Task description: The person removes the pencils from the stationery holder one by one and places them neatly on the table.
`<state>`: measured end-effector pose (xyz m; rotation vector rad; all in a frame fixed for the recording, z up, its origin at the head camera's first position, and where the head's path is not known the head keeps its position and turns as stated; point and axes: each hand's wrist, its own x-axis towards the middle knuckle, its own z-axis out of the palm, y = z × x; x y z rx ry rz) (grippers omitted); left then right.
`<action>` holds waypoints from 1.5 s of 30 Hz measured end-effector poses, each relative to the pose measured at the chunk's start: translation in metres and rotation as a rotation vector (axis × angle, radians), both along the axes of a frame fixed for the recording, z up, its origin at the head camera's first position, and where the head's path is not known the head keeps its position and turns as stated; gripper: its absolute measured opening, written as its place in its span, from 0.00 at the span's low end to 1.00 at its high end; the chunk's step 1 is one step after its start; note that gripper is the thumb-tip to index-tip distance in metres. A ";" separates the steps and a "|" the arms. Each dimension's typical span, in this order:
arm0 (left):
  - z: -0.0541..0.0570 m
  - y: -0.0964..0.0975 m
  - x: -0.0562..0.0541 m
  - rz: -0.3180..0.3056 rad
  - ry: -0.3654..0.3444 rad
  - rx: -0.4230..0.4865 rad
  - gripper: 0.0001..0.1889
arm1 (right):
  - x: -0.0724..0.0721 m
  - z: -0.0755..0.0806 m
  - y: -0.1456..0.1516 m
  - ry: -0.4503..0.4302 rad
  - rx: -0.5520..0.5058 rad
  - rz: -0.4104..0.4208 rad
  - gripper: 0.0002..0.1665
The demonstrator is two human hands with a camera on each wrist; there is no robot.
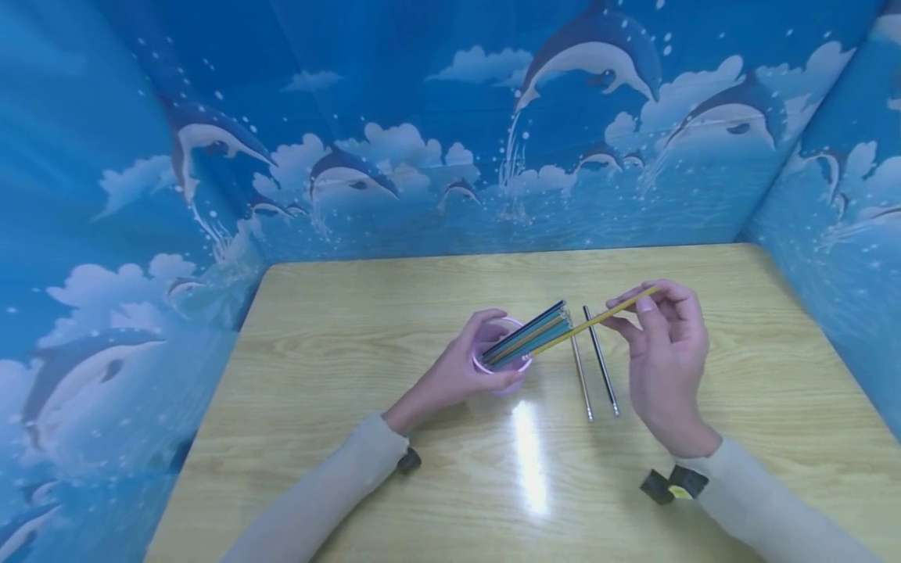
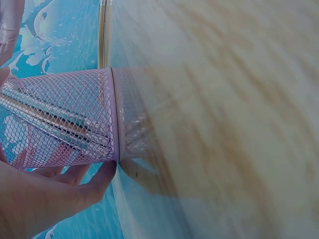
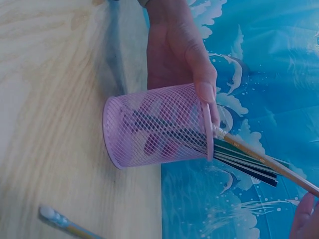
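Observation:
A pink mesh pencil cup (image 3: 159, 130) stands on the table, its base down. My left hand (image 1: 461, 367) grips it from the side, with fingers curled round the mesh and the thumb near the rim. Inside lean several dark and teal pencils (image 1: 529, 340), their upper ends sticking out to the right. Above the table, my right hand (image 1: 665, 348) pinches a yellow pencil (image 1: 594, 320) near its upper end. The lower end of that pencil, with a silver ferrule, is at the cup's rim. Just right of the cup lie a silvery pencil (image 1: 582, 379) and a black pencil (image 1: 602, 363).
The pale wood-grain table (image 1: 338, 328) is enclosed at the back and sides by a blue dolphin-print backdrop (image 1: 422, 94). A small black device (image 1: 673, 485) sits at the right wrist, and a light reflection shows on the tabletop.

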<state>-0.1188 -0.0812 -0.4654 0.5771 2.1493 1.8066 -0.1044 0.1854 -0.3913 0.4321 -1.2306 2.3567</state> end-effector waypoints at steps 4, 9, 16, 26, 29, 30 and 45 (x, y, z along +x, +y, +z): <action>0.000 0.000 -0.001 -0.008 0.002 0.017 0.47 | -0.002 0.005 0.004 -0.006 -0.027 -0.016 0.10; 0.000 -0.001 -0.001 -0.016 0.016 0.029 0.47 | -0.007 0.011 0.008 -0.019 -0.031 -0.046 0.10; 0.001 -0.001 -0.002 -0.020 0.032 0.030 0.47 | -0.016 0.012 0.018 -0.060 0.029 -0.065 0.13; 0.001 -0.001 -0.002 -0.011 0.027 -0.005 0.48 | -0.035 0.001 0.049 -0.218 0.315 -0.022 0.17; 0.001 -0.001 -0.002 -0.006 0.025 -0.016 0.48 | -0.041 -0.005 0.059 -0.277 0.384 0.020 0.18; 0.001 -0.001 -0.002 -0.004 0.025 -0.017 0.48 | -0.043 -0.007 0.062 -0.297 0.413 0.028 0.18; -0.001 -0.001 -0.001 0.000 0.012 -0.022 0.48 | -0.082 -0.047 0.101 -0.544 1.037 0.130 0.28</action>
